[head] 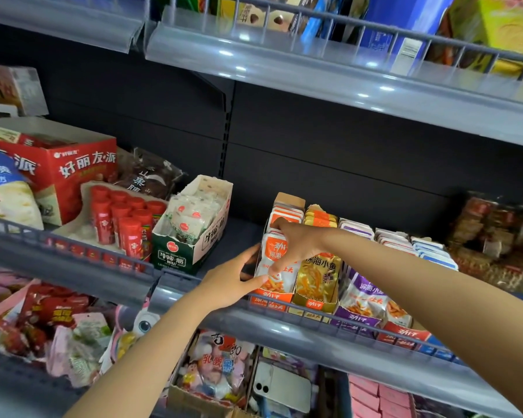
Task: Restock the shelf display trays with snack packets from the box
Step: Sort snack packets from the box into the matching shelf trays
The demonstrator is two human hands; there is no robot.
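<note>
An orange display tray [271, 300] of small fish snack packets stands at the front of the middle shelf [284, 327]. Its front orange-and-white packet [277, 268] stands upright. My left hand [231, 280] holds the tray's left side, thumb touching the packet's lower left corner. My right hand [296, 242] reaches over the row, fingers curled round the tops of the front packets. Beside it stand a gold tray [316, 282] and a purple tray [361, 300] of the same snack. No supply box can be picked out.
A green-and-white snack box [191, 224] and red bottles [124, 218] sit left of the trays, with a dark gap of bare shelf between. The upper shelf edge [284, 67] overhangs. A phone [284, 387] lies on goods on the lower shelf.
</note>
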